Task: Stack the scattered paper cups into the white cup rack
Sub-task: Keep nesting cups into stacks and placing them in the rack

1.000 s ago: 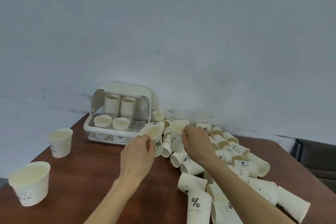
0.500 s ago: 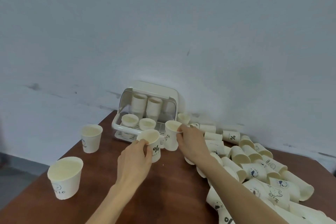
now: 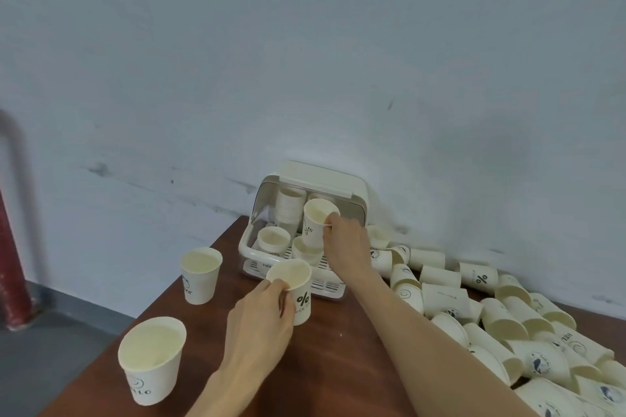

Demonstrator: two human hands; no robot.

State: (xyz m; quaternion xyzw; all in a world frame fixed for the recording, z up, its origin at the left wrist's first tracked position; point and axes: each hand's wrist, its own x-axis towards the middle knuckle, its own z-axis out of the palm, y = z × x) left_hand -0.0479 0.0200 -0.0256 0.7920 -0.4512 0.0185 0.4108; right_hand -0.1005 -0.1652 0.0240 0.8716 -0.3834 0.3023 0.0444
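While gripping a percent-marked cup (image 3: 295,291) by its near side, just in front of the white cup rack (image 3: 301,230) on the brown table (image 3: 338,366), left hand (image 3: 259,325) with thumb at the rim and fingers curled round the wall. Right hand (image 3: 345,244) at the rack's open front, thumb and fingers pinching the rim of a second cup (image 3: 316,223), held tilted above the short stacks (image 3: 274,240) inside. Right of the rack, a heap of fallen cups (image 3: 491,315); left of it, two upright cups (image 3: 200,275).
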